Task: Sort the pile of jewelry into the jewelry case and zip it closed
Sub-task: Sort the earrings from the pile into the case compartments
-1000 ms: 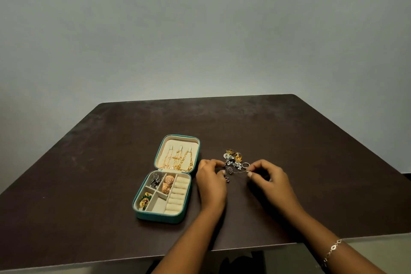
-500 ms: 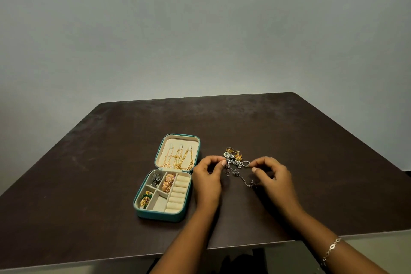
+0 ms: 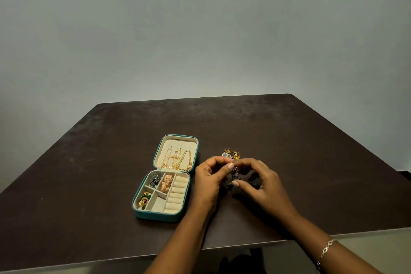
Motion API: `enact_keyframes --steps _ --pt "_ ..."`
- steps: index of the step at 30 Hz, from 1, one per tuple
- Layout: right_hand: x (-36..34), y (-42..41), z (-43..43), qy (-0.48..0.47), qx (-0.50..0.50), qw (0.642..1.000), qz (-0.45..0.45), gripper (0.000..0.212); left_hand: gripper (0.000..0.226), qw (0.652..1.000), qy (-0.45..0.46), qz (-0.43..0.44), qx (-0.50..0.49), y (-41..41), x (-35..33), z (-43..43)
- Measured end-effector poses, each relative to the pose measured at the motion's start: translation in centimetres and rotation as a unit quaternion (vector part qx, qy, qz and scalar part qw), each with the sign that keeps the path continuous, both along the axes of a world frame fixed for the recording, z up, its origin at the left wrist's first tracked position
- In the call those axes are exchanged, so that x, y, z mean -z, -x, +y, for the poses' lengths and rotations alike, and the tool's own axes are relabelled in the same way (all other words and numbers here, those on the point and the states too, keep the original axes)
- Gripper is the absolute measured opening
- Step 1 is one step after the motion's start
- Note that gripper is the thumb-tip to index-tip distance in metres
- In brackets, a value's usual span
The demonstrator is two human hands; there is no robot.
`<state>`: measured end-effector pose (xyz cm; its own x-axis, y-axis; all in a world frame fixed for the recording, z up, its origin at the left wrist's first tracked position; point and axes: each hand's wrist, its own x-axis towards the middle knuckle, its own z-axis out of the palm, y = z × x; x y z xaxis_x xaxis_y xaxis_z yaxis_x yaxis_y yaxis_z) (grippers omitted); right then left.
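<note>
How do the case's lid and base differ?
The lid is one undivided panel with gold chains on hooks; the base is split into compartments holding small pieces, plus bare ring rolls. The lid lies farther from the person, the base nearer. Both are teal outside, cream inside.

A plain room, most likely in a home.
A dark brown worktop (image 3: 300, 140) stands against a bare, pale grey-green wall (image 3: 200, 29); the things on it are personal ones, a small teal jewelry case (image 3: 155, 216) lying open and loose jewelry (image 3: 231, 154) beside it.
</note>
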<state>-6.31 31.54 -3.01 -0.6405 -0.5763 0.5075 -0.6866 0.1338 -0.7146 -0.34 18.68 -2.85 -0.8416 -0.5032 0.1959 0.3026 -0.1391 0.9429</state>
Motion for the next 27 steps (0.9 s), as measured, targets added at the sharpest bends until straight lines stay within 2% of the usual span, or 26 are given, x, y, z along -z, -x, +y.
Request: enact_keyframes --steps 6,13,19,27 --pt "-0.04 0.03 -0.11 0.036 -0.018 0.999 -0.034 0.020 0.018 1.000 0.001 0.006 0.011 0.08 -0.01 0.06" --pt "0.12 0.59 -0.53 0.125 0.021 0.988 -0.090 0.009 0.020 1.000 -0.009 -0.003 -0.002 0.09 0.06 0.07" --pt "0.49 0.81 -0.54 0.109 0.031 0.990 -0.086 0.009 0.021 0.999 -0.032 -0.010 -0.003 0.04 0.11 -0.23" --pt "0.36 0.56 -0.38 0.058 0.003 0.998 -0.025 0.010 0.022 0.999 -0.032 -0.009 -0.003 0.12 0.25 -0.33"
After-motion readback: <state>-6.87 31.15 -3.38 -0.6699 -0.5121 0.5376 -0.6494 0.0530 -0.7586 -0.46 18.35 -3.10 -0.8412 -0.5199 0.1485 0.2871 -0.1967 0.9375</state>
